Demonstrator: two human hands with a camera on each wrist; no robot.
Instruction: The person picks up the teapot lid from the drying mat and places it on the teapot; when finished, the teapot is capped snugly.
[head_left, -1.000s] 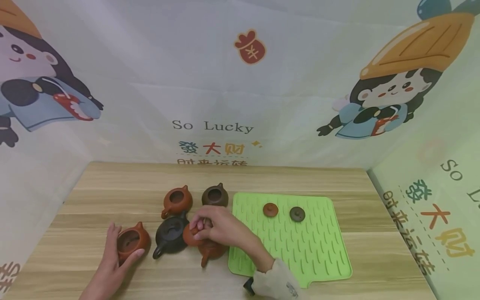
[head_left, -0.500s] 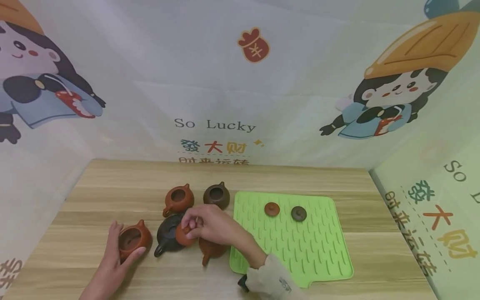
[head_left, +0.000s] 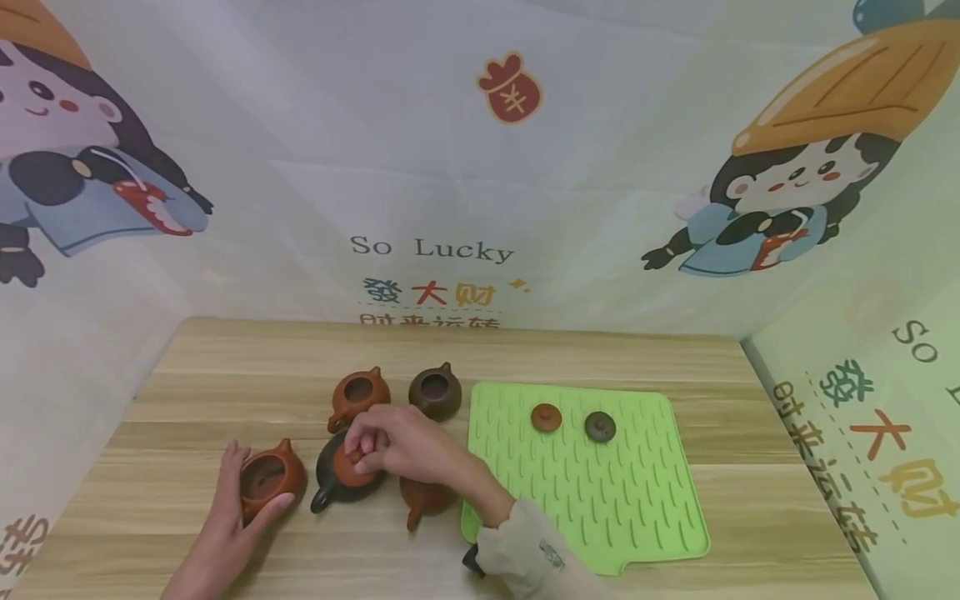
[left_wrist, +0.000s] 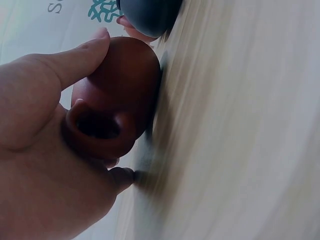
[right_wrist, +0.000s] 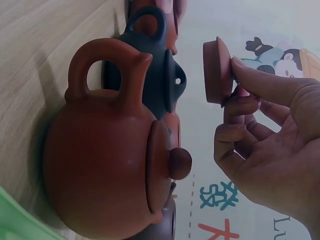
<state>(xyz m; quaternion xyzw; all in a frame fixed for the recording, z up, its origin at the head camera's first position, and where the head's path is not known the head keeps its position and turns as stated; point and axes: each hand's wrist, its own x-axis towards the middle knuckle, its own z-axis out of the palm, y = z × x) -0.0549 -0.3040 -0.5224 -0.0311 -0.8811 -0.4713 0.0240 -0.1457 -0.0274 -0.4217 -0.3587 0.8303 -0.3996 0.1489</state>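
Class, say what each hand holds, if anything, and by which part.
The right hand pinches a red lid by its knob; the left hand grips a lidless red teapot round its body.

A makeshift tabletop booth, shown by printed cloth (head_left: 315,108) walling three sides of a wood-grain table (head_left: 360,554)

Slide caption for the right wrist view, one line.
Right hand pinches a reddish-brown teapot lid, held clear of a lidded reddish-brown teapot and a lidded black teapot.
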